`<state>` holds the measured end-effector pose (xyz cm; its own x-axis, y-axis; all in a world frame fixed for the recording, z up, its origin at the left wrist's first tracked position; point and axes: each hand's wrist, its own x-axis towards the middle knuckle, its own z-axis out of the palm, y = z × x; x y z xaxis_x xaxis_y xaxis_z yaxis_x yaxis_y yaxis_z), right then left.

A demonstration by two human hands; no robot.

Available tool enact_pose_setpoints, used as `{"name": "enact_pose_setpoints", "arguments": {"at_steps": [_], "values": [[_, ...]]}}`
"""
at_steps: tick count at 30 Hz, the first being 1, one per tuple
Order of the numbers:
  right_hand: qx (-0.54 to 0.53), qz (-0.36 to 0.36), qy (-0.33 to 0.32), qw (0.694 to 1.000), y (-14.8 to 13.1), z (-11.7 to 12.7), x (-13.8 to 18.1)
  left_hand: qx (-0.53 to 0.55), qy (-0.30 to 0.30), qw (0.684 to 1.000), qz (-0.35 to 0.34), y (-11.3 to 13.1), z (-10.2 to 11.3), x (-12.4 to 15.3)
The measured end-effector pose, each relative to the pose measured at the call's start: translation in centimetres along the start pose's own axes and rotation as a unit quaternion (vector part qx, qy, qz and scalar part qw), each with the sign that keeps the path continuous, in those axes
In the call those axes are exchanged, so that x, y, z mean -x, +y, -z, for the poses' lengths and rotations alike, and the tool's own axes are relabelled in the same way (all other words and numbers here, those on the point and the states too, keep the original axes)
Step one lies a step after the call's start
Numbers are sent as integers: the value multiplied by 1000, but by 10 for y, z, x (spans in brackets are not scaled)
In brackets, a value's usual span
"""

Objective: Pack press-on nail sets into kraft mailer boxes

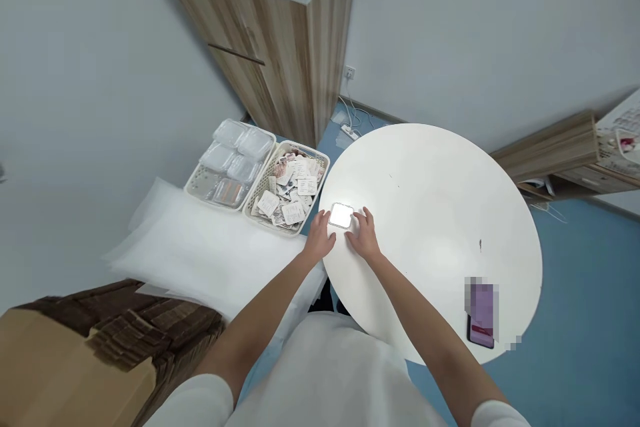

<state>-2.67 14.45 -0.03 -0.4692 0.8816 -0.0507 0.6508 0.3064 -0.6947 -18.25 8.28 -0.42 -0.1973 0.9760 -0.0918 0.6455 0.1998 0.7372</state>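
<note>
A small white square piece (341,215) with rounded corners and a thin grey rim lies at the left edge of the round white table (430,173). I cannot make out whether it is a card stack or a flat case. My left hand (320,237) grips its left side with curled fingers, the thumb below its near edge. From the other side, my right hand (364,235) has a fingertip on the right edge, its thumb also low. Left of the table, a white basket (324,177) holds many loose printed cards.
Another basket (187,185) contains clear plastic packets. White sheets (200,247) are spread in front of the baskets, above a brown cardboard box (65,373). A phone (481,332) lies at the table's right. Behind stand a wood-grain cabinet (280,60) and a power strip (349,132).
</note>
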Motion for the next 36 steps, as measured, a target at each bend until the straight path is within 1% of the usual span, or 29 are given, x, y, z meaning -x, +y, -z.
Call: {"name": "enact_pose_setpoints", "arguments": {"at_steps": [2,3,6,8,10,11,14,16,18,20,22,26,29,34,36], "values": [[12,15,42,999,-7,-1,13,-12,26,1000,-8,5,-3,19],[16,28,49,998,-10,-1,19,-18,36,999,-17,6,-5,30],[31,75,40,996,-20,-5,40,-49,49,997,-29,7,-8,71],[36,120,7,992,-24,-8,51,-89,54,995,-7,2,-8,100],[38,170,-47,984,-27,-11,59,-140,61,987,44,-6,-4,128],[39,195,-77,977,-29,-13,62,-166,69,980,82,-11,-1,140],[43,261,-155,952,-38,-23,67,-226,99,947,205,-30,13,167],[39,294,-195,935,-47,-33,68,-246,103,928,262,-43,25,175],[32,312,-225,923,-56,-44,70,-255,90,915,298,-54,35,179],[27,316,-245,916,-64,-54,73,-261,76,907,321,-63,42,180],[24,313,-257,914,-70,-62,76,-264,68,904,329,-68,47,180],[31,299,-263,917,-74,-75,80,-254,78,911,316,-74,53,181],[37,271,-253,928,-77,-86,81,-233,84,923,294,-77,58,181],[42,200,-195,959,-93,-104,76,-205,90,939,260,-83,71,188],[40,174,-169,969,-103,-108,71,-184,104,946,244,-83,77,194]]}}
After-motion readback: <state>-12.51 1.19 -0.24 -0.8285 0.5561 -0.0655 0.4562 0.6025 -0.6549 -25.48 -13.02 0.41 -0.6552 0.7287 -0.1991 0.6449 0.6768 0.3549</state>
